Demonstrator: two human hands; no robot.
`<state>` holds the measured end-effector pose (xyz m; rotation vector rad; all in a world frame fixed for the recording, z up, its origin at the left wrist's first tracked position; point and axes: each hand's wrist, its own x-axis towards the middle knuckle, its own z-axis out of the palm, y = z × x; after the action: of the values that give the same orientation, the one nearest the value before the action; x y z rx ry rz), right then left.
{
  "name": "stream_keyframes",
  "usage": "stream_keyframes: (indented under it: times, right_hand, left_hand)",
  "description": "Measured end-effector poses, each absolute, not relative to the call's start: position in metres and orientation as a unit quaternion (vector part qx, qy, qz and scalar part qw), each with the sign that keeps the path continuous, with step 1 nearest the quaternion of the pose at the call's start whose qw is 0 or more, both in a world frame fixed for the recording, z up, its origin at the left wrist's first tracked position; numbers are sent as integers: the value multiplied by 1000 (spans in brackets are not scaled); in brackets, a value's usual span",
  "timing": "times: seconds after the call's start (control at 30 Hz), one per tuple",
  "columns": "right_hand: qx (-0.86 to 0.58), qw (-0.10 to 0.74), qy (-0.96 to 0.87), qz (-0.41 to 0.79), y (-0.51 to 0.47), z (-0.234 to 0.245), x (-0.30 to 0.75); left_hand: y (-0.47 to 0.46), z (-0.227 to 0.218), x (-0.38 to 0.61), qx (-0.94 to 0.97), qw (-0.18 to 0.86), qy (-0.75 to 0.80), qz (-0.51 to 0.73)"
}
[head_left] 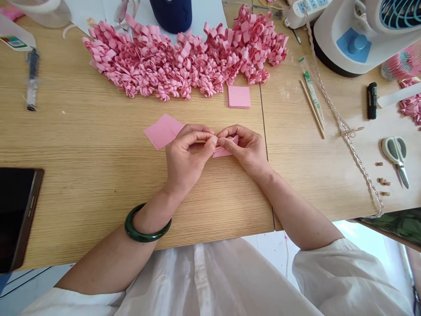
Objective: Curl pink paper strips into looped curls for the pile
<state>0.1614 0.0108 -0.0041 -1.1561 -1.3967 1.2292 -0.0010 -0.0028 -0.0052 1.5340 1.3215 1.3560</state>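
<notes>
My left hand (187,156) and my right hand (245,147) meet at the middle of the wooden table (82,145), fingertips pinched together on a small pink paper piece (223,151) cut into strips. A green bangle (146,226) circles my left wrist. Just left of the hands lie flat pink paper squares (161,130). A small stack of pink squares (239,96) sits beyond my right hand. Behind it stretches a big heap of curled pink paper strips (184,57).
Scissors (396,156), a twisted cord (342,127), chopsticks (312,105) and a black lighter-like object (372,100) lie to the right. A white fan (355,35) stands at the back right. A dark tablet (16,215) rests at the left edge, a pen-like tool (32,79) farther back.
</notes>
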Motion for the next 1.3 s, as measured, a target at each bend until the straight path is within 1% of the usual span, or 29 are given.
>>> stream_keyframes:
  times: [0.23, 0.43, 0.67, 0.9, 1.0, 1.3]
  right_hand:
    - [-493, 469, -606, 412, 5, 0, 158]
    - [-465, 498, -636, 362, -1, 1, 154]
    - [-467, 507, -644, 332, -5, 1, 152]
    - [-480, 525, -637, 297, -8, 2, 148]
    - [-484, 533, -632, 285, -10, 1, 145]
    - [-489, 557, -625, 245, -6, -5, 145]
  left_hand:
    - [-5, -2, 0, 605, 309, 515, 523]
    - [-6, 0, 1, 627, 258, 491, 548]
    - [-7, 1, 5, 653, 163, 511, 534]
    - [-7, -2, 9, 693, 41, 499, 519]
    - [-9, -2, 11, 696, 43, 492, 521]
    - [-12, 0, 12, 707, 95, 474, 516]
